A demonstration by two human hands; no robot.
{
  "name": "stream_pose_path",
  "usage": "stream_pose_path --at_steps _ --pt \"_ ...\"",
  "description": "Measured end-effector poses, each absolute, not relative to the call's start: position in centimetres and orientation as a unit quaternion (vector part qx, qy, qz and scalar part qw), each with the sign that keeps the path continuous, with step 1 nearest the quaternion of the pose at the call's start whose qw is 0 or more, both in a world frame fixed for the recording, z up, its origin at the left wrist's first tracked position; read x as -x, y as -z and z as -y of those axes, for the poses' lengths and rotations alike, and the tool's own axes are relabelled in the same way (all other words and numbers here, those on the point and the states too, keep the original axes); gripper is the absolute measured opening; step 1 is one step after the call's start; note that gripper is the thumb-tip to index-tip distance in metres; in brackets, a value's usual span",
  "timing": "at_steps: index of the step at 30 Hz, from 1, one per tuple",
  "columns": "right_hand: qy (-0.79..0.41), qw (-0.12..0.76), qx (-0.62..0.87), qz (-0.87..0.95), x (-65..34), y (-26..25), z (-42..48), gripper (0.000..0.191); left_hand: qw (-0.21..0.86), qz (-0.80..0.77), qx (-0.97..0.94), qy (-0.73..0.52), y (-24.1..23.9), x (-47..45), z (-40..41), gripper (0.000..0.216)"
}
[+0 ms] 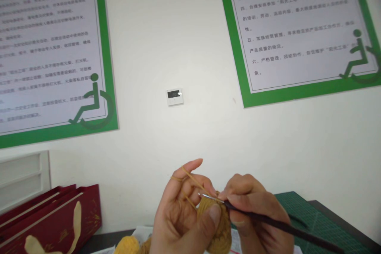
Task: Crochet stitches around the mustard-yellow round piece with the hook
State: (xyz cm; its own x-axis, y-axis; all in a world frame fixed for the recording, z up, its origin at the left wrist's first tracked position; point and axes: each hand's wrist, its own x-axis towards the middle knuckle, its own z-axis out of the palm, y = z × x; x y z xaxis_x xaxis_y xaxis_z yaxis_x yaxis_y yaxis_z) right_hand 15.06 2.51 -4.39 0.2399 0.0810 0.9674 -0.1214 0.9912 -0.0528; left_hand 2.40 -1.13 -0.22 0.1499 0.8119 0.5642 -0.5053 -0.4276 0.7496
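Observation:
My left hand (181, 214) pinches a mustard-brown crocheted piece (223, 230) between thumb and fingers. Its index finger is raised, with a strand of mustard yarn (193, 179) looped round it and running down to the piece. In my right hand (256, 210) is a crochet hook (268, 219) with a dark handle, held like a pencil. The hook's silver tip points left and lies at the top edge of the crocheted piece, close to the yarn strand. My fingers hide part of the piece.
Dark red paper bags (56, 222) stand at the lower left. A yellow yarn ball (127, 245) sits left of my hands. A green cutting mat (318, 222) lies at the right. Behind is a white wall with green-framed posters (297, 27) and a small thermostat (175, 97).

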Motion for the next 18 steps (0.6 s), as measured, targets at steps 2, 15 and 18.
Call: stream_pose_path --at_steps 2,15,18 --pt "-0.065 0.784 -0.005 0.617 -15.1 4.7 -2.5 0.020 0.526 -0.134 -0.558 -0.628 0.3 -2.4 1.2 0.053" --pt "-0.276 0.821 -0.026 0.499 -12.9 5.0 -2.5 0.007 0.567 -0.136 -0.552 -0.595 -0.1 -2.4 1.5 0.057" --pt "-0.322 0.814 -0.032 0.482 -12.8 5.0 -2.6 0.008 0.562 -0.138 -0.552 -0.600 0.0 -2.4 1.4 0.056"
